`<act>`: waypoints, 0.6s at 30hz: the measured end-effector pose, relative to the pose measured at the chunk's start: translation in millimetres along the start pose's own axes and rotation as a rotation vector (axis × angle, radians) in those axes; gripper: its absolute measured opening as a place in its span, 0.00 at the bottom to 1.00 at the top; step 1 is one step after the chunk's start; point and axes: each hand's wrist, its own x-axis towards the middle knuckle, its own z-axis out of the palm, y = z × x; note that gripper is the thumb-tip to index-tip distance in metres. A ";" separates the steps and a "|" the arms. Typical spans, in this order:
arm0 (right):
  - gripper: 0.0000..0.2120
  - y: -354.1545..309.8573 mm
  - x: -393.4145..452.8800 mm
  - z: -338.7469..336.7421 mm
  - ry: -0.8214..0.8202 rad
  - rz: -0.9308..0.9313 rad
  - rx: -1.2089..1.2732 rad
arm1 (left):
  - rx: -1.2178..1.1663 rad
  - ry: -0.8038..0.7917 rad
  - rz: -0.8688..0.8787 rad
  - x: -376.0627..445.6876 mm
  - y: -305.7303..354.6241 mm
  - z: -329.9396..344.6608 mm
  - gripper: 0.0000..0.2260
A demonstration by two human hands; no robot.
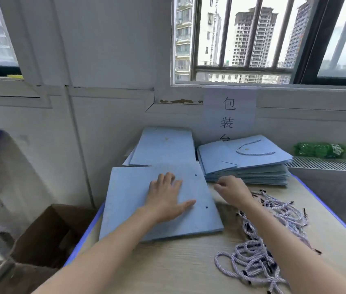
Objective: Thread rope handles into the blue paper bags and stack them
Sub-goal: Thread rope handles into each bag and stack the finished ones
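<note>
1. A flat blue bag [161,200] lies on the worktop [189,262], its punched holes [206,207] toward the rope pile [259,251].
2. The left hand [166,198] rests on the bag, grip apart and fingers spread, likely pinning it for threading.
3. The right hand [231,192] hovers just right of the bag with its grip curled together; whether it pinches a rope cannot be told.
4. Behind the bag sit unthreaded bags [163,147]; right of those, the finished stack [246,164] topped by a looped handle [252,148].
</note>
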 end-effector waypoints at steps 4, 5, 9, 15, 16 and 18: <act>0.06 16.7 -6.0 24.2 0.175 -0.032 -0.076 | -0.043 -0.066 0.045 -23.3 9.3 23.9 0.45; 0.05 17.2 -4.1 22.7 0.225 -0.067 -0.047 | -0.069 -0.084 0.048 -23.7 9.1 23.9 0.43; 0.09 23.2 -1.3 4.8 0.355 0.013 -0.160 | -0.122 -0.104 0.081 -16.1 5.3 17.6 0.33; 0.12 22.8 -13.5 7.6 0.049 -0.092 -0.079 | -0.174 -0.375 0.142 -5.6 -22.5 -9.7 0.32; 0.12 16.7 -16.5 7.4 0.000 -0.143 -0.024 | -0.187 -0.388 0.137 -3.2 -24.8 -11.4 0.31; 0.12 5.6 -21.7 9.2 -0.090 -0.212 0.029 | -0.216 -0.319 0.111 -2.6 -22.6 -5.5 0.28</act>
